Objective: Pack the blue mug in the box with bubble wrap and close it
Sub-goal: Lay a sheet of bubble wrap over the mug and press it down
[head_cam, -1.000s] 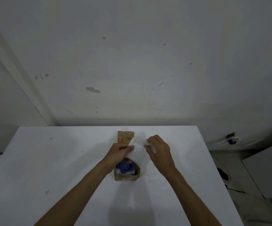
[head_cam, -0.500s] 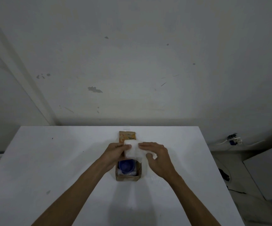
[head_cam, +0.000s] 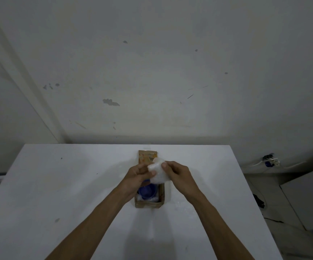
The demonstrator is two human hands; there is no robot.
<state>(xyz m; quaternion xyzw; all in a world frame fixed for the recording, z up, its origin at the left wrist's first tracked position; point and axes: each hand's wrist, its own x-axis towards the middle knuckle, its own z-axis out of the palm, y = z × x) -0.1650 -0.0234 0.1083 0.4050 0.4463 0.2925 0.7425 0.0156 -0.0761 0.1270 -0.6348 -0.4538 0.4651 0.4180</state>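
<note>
Blue mug (head_cam: pixel 147 191) upright inside open brown cardboard box (head_cam: pixel 149 203), mid-table; far flap raised. White bubble wrap (head_cam: pixel 158 172) bunched above box's far end.

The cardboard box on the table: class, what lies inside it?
Inside the box sits the blue mug, with some bubble wrap beneath it. The left hand and the held wrap cover the far part.

Both forearms reach up from the lower frame, converging at centre; left hand (head_cam: pixel 137 175) and right hand (head_cam: pixel 178 173) are pinched closed, fingertips facing.
</note>
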